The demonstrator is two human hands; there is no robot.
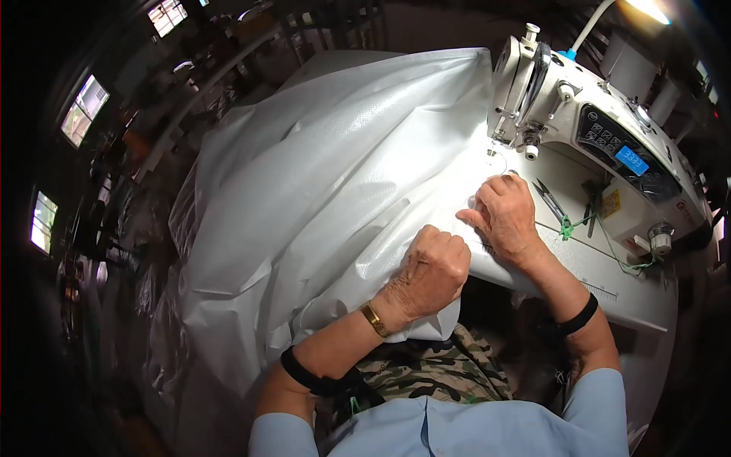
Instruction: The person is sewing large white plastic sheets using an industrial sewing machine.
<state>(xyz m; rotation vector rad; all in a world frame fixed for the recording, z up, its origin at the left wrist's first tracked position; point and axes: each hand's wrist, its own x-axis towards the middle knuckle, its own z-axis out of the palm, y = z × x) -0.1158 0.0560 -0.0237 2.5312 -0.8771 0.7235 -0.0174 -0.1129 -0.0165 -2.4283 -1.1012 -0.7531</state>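
A large sheet of white woven plastic fabric (304,175) spreads over the sewing table and hangs down on the left. My left hand (438,270) is closed in a fist on the sheet's near edge, gripping a fold of it. My right hand (502,213) lies just in front of the needle area, its fingers curled and pinching the sheet's edge; the fingertips are partly hidden. Beyond my right hand stands a white sewing machine (571,99), with the fabric reaching up beside its needle and presser foot (499,141).
Thread snips (550,199) lie on the table right of my right hand, beside a green cord (566,227) that trails to the machine's base. A lit lamp (647,9) shines from above. Chairs (335,27) and dim clutter stand behind the table.
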